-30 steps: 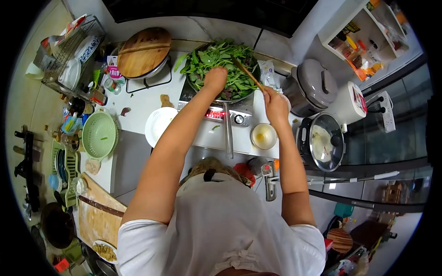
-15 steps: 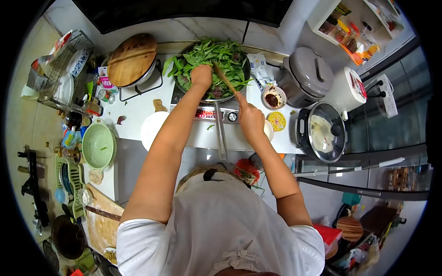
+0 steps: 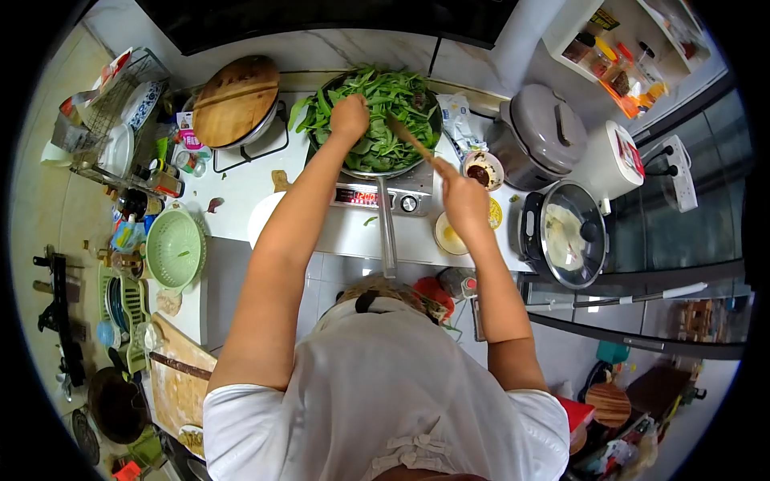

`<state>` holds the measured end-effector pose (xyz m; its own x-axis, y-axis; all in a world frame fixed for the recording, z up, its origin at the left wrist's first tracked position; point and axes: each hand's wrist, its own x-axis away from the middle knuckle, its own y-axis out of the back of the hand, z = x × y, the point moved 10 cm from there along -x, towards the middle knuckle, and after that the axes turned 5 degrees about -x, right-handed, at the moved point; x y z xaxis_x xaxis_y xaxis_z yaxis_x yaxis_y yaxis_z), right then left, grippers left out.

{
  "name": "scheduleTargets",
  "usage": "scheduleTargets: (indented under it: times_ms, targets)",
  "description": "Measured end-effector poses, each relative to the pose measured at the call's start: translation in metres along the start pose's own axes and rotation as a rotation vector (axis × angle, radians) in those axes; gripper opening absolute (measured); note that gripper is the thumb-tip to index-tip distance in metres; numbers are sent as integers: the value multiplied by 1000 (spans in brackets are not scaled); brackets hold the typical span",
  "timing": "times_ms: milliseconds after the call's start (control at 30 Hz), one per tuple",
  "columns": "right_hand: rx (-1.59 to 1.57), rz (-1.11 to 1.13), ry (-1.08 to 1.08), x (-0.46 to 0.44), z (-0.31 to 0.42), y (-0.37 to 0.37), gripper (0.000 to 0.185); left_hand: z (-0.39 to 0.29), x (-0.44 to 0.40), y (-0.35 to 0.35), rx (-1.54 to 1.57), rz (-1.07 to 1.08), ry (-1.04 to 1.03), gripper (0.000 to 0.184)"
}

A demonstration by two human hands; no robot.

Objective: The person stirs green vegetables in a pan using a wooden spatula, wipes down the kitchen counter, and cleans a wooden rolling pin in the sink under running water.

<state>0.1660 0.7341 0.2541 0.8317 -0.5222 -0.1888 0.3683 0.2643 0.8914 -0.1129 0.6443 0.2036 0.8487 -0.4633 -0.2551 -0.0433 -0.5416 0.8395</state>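
Note:
Leafy greens (image 3: 389,100) are heaped in a frying pan (image 3: 387,224) whose metal handle points toward me. My left hand (image 3: 350,119) is at the left part of the heap with its fingers curled closed; what they hold, if anything, is hidden. In my right hand (image 3: 464,196) is the handle of a wooden spatula (image 3: 413,140), its far end against the right side of the greens. Under the pan is an induction cooker (image 3: 409,203) with a lit red display. A small bowl with dark sauce (image 3: 480,170) stands beside my right hand.
A pot with a wooden lid (image 3: 235,100) stands back left, and a green colander (image 3: 172,248) nearer me. To the right are a grey pressure cooker (image 3: 545,128) and a glass-lidded electric pan (image 3: 565,236). A pale bowl (image 3: 449,235) sits near the counter's front edge.
My right hand has moved right and slightly down, and the spatula has shifted right with it. My left hand has moved slightly left and up over the greens.

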Motion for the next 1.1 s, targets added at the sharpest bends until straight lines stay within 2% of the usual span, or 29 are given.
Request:
scheduleTargets:
  times_ms: [133, 267, 400, 433, 567, 667, 700, 800, 833, 933, 1067, 1100]
  targets:
    - [-19, -73, -25, -2, -18, 26, 28, -2, 4, 17, 65, -59, 27, 18]
    - [-1, -197, 67, -11, -22, 36, 27, -11, 13, 27, 44, -50, 46, 20]
    - [38, -232, 59, -41, -10, 46, 26, -21, 19, 4, 5, 108, -79, 25]
    - [46, -243, 71, -54, -5, 45, 25, -20, 23, -4, -22, 202, -42, 33]
    - [61, -287, 114, -118, 13, 22, 24, -33, 42, -6, -132, 249, -176, 46]
    - [123, -122, 188, -155, 17, -36, 27, -32, 60, 8, -121, 157, -195, 47]
    - [201, -43, 223, -159, 18, -61, 34, -27, 65, 15, -54, 99, -193, 47]
    - [321, 80, 297, -125, 45, -63, 52, -16, 86, 46, 92, -17, -189, 48]
    - [388, 100, 348, -109, 55, -55, 66, -15, 91, 58, 114, -143, -274, 47]
    - [440, 171, 324, -89, 44, -60, 68, 6, 94, 61, 131, -57, -151, 46]
    - [462, 142, 348, -81, 40, -80, 70, 14, 100, 71, 169, -275, -287, 29]
    - [455, 139, 358, -85, 39, -86, 71, 19, 98, 71, 208, -255, -223, 25]
